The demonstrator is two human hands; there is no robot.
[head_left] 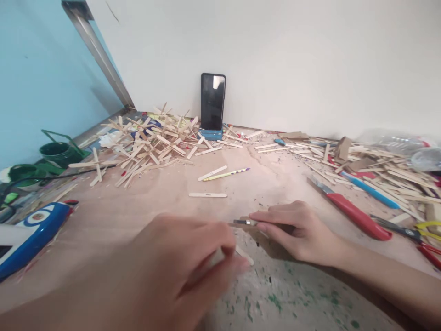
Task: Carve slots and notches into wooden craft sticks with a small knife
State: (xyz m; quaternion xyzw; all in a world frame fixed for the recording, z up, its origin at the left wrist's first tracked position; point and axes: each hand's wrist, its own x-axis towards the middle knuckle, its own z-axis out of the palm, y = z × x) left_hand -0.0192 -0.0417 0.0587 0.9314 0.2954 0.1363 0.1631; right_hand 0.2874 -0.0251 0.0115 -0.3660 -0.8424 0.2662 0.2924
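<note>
My left hand, blurred in the foreground, is closed in a pinch. A pale wooden craft stick shows at its fingertips, partly hidden behind them. My right hand rests low over the table with thumb and fingers closed on a small slim tool; its dark tip and silvery band point left, and the rest is under the fingers. Beyond the hands lies a single craft stick with a short dark mark at its middle. Farther back, a yellow patterned pencil lies beside another stick.
A phone stands in a blue holder against the wall. Joined craft sticks are heaped at back left, loose ones at right. A red-handled cutter, blue pen and scissors lie right; a blue-white device left.
</note>
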